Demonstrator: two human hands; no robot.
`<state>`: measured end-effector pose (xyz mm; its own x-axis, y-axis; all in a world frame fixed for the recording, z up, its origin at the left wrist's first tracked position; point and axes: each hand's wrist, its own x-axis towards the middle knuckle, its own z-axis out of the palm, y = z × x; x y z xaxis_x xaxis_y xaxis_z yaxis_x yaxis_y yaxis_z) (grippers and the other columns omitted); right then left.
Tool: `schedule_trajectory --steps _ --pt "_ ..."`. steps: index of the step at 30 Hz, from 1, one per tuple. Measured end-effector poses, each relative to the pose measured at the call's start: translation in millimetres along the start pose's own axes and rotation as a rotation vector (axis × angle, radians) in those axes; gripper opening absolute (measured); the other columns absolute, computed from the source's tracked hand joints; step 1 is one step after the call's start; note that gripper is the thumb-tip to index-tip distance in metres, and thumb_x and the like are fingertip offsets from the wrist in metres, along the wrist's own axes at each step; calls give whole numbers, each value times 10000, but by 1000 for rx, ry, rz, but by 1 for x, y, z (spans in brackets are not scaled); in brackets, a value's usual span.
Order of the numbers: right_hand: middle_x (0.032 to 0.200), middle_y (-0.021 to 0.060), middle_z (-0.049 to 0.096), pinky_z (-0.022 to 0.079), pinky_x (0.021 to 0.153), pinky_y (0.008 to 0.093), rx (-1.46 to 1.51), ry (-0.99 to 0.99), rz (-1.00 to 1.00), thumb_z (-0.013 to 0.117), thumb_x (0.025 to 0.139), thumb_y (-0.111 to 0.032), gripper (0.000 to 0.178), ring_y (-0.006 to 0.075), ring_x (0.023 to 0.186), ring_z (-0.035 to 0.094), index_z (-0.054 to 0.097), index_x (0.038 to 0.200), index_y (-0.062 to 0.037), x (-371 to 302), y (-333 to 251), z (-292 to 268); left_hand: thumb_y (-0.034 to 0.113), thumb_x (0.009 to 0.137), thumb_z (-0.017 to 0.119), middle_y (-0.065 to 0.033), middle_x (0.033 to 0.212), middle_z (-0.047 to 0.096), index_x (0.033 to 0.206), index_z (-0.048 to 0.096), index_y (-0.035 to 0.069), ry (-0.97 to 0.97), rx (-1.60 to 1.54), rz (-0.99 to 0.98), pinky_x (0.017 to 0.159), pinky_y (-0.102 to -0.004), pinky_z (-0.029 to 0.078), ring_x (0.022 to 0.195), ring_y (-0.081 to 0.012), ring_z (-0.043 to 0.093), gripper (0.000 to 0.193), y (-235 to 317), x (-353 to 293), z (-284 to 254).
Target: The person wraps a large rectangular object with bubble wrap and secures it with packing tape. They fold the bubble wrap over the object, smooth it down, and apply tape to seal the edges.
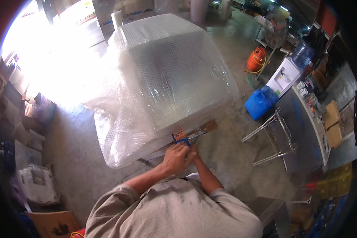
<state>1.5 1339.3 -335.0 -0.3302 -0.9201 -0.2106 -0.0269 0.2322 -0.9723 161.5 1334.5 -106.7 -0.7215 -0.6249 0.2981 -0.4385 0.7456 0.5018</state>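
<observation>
Both my hands meet in front of a large boxy object wrapped in bubble wrap point(174, 75), close to its near lower edge. My left hand point(175, 158) has its fingers curled at a small blue-and-orange item point(181, 136), whose kind I cannot make out. My right hand point(193, 154) is pressed against the left, its fingers mostly hidden; what it holds, if anything, does not show. A brown, worn board edge point(206, 129) juts out under the wrap just beyond the hands. On the left side the wrap hangs in loose folds.
To the right stand a metal-framed chair point(271, 137), a grey table point(303, 131), blue jerrycans point(260, 104) and a water dispenser point(285, 75). Farther back are an orange gas cylinder point(256, 59) and a standing fan point(275, 29). A plastic-wrapped bundle point(36, 184) lies at the left.
</observation>
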Motion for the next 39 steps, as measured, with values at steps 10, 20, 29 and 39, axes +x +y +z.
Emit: schedule_trajectory --steps 10,20,29,39 --pt "697 247 685 528 707 481 -348 15 45 665 909 -625 710 377 725 719 722 797 74 -37 -65 -15 319 934 624 -100 1698 234 1607 312 57 -228 983 315 1289 -504 115 1581 -265 169 787 -74 43 -49" --pt "959 336 716 554 832 488 -938 -195 67 684 834 -704 824 449 929 726 738 978 106 -18 -163 -32 253 911 638 -123 1673 273 1594 334 71 -119 753 81 1253 -564 194 1564 -283 217 769 -70 8 -57" --pt "710 161 705 528 655 365 -424 -327 187 687 869 -675 734 252 671 696 750 846 57 -75 -90 -39 335 798 872 -227 1315 529 1165 569 14 897 -22 -804 984 -431 443 1184 -322 551 574 -85 -44 -31" --pt "755 14 687 488 632 299 56 -213 -108 711 960 -455 468 93 690 593 742 943 12 -83 -197 18 299 1024 646 -41 656 600 862 639 -22 767 -623 -865 565 -315 437 583 -111 489 360 -100 -42 -31"
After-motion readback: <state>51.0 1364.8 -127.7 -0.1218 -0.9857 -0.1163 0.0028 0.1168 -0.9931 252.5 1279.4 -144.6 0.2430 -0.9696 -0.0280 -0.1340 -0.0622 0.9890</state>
